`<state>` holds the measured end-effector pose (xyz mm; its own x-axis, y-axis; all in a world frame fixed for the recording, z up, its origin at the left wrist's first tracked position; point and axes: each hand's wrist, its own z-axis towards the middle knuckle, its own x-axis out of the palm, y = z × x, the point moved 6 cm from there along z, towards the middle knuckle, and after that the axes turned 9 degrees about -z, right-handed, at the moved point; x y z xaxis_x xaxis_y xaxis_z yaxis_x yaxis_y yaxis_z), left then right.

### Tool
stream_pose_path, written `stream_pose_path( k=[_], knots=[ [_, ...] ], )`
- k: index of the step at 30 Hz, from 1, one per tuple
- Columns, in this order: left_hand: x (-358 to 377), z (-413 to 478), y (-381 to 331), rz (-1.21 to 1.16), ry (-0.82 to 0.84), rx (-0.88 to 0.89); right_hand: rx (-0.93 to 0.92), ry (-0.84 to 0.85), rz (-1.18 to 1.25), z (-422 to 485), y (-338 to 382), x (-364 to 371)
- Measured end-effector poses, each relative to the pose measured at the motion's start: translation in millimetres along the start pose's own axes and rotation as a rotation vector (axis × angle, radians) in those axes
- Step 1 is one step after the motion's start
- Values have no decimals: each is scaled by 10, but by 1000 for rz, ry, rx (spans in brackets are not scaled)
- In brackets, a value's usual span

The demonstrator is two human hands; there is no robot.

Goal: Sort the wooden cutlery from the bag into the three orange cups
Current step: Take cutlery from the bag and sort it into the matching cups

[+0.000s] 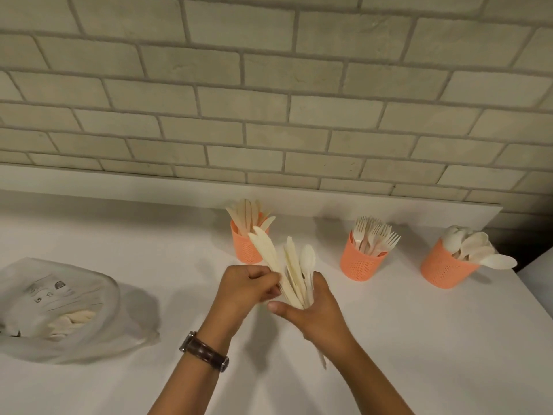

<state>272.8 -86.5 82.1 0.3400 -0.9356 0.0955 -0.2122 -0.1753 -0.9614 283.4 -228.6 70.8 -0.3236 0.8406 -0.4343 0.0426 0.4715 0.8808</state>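
We see the white table [389, 339] carrying, at its left, the translucent bag [125, 319] with pale wooden pieces lying inside, and, along the back, three orange cups set apart from one another: the knife cup [248, 250] nearest the hands, the fork cup [360, 265] in the middle and the spoon cup [446, 272] at the far right, each already well filled. In front of the knife cup, the right hand [317, 310] curls round the lower ends of a mixed, fanned bundle [294, 275] held upright, while the left hand [248, 284] pinches one knife [264, 247] at the bundle's left edge. We judge the step to be drawing out that knife for the cup just behind it. To do it well, we loosen the right grip only slightly, pull along the knife's length so that its neighbours do not follow, and stand it in the cup; the spoon [307, 259] in the bundle belongs far right.
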Motion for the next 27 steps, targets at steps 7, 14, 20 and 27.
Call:
stream_pose_path(
  k=[7, 14, 20, 27],
  knots=[
    [-597, 635, -529, -111, -303, 334, 212, -31, 349, 43, -396, -288],
    [-361, 1208, -375, 214, -341, 343, 236, -38, 432, 61, -483, -313],
    [-358, 1336, -21, 403, -317, 250, 182, 48, 596, 83, -391, -238],
    [-515, 1180, 61, 574, -380, 335, 102, 52, 589, 79, -283, -217]
  ],
)
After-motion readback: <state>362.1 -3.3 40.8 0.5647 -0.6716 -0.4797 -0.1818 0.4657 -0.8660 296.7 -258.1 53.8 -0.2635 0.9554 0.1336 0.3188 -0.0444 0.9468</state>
